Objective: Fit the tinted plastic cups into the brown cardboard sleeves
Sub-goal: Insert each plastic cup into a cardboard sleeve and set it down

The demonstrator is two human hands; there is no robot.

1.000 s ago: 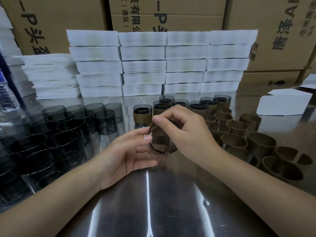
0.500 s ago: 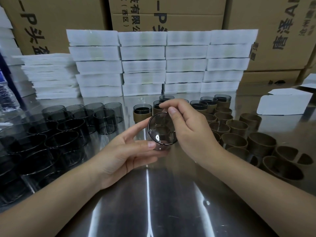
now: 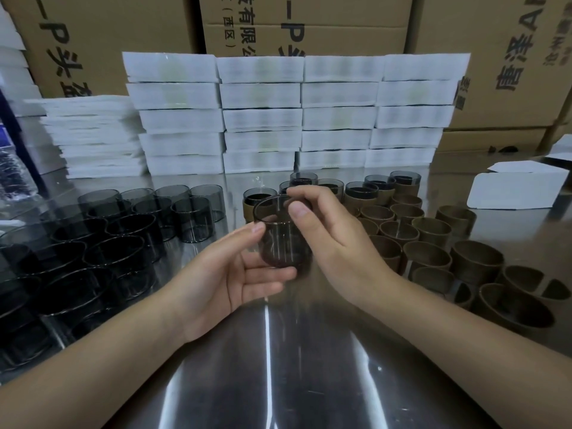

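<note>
A smoky tinted cup [image 3: 280, 239] is held upright above the steel table's middle, mouth up. My left hand [image 3: 229, 274] cradles its lower side with the fingers under it and the index tip on the wall. My right hand [image 3: 334, 243] pinches its rim, thumb in front. Several loose tinted cups [image 3: 102, 243] crowd the left of the table. Several empty brown cardboard sleeves [image 3: 433, 239] stand on the right. Behind the hands, several sleeved cups [image 3: 360, 196] stand in a group.
Stacks of white flat boxes [image 3: 294, 119] form a wall behind the work area, backed by large cardboard cartons [image 3: 309, 26]. A folded white box [image 3: 517, 187] lies at the right rear. A plastic bottle [image 3: 12, 178] stands at the far left. The reflective table [image 3: 278, 382] stretches toward me.
The cup has been turned from facing me to upright, mouth up, and lifted slightly. My right thumb shifted onto its rim; my left fingers moved under it.
</note>
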